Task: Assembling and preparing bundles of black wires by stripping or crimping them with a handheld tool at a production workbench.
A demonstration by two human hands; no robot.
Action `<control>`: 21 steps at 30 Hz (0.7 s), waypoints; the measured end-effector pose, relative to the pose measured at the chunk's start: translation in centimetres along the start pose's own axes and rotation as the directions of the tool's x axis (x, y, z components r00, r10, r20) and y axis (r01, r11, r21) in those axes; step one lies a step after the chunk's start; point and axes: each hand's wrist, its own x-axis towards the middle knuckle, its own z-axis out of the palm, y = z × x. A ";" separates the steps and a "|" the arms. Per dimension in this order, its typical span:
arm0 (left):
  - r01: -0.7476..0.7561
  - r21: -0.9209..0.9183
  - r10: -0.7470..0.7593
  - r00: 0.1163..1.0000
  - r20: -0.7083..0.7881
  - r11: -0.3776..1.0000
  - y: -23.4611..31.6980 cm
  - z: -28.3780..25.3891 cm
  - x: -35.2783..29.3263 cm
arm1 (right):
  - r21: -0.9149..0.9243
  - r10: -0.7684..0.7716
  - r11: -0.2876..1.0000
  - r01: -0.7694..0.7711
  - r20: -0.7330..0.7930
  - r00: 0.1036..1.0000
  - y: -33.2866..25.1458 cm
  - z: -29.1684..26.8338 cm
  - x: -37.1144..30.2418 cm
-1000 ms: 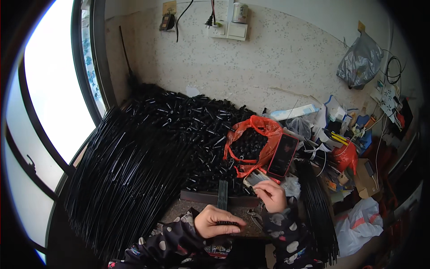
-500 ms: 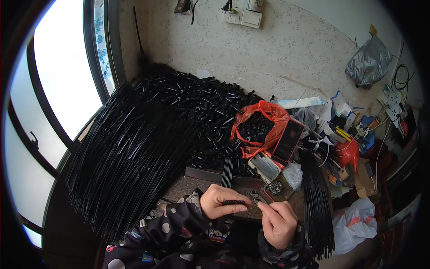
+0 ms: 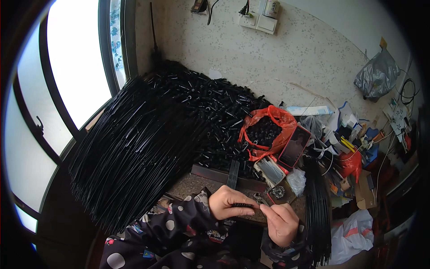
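My left hand (image 3: 229,202) is closed around a row of thin black strands, whose dark ends (image 3: 242,205) show between thumb and fingers. A flat bundle of black strands (image 3: 233,172) runs away from behind this hand, over a low dark ledge. My right hand (image 3: 282,223) is pinched, its fingertips close against the left fingertips; what it holds is too small to make out. A small metal tool (image 3: 259,197) shows just beyond the right fingertips; I cannot tell if they touch it.
Long black strands (image 3: 134,152) heap at the left, with black tubular pieces (image 3: 210,103) behind. On the right are a red plastic bag (image 3: 287,117) of black parts, a phone (image 3: 294,145), a box of thin rods (image 3: 270,172), metal bits (image 3: 277,192) and another strand bundle (image 3: 318,210).
The whole view has shifted, so the scene sits further right. My right fingertips have come closer to my left fingertips. The left hand keeps its grip on the black strands.
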 end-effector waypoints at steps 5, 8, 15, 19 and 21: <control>-0.047 0.004 0.047 0.999 0.010 0.999 -0.3 0.3 0.0 | -0.026 -0.096 0.995 0.098 0.076 0.992 0.3 -0.9 1.2; -0.076 -0.001 0.076 0.997 -0.004 0.997 -0.6 0.4 -0.1 | 0.033 -0.052 0.998 0.049 0.099 0.994 0.1 -1.1 1.6; -0.101 0.060 0.100 0.995 0.023 0.993 -0.4 0.4 -0.3 | 0.052 0.060 0.996 -0.068 0.144 0.988 -1.0 -1.5 1.9; -0.116 0.051 0.113 0.992 0.049 0.992 -0.7 0.3 -0.5 | 0.018 -0.050 0.999 0.047 0.219 0.974 -0.8 -1.6 2.5; -0.147 0.036 0.144 0.987 0.071 0.988 -1.0 0.3 -0.5 | 0.125 -0.021 0.992 -0.008 0.233 0.972 -1.0 -1.4 2.5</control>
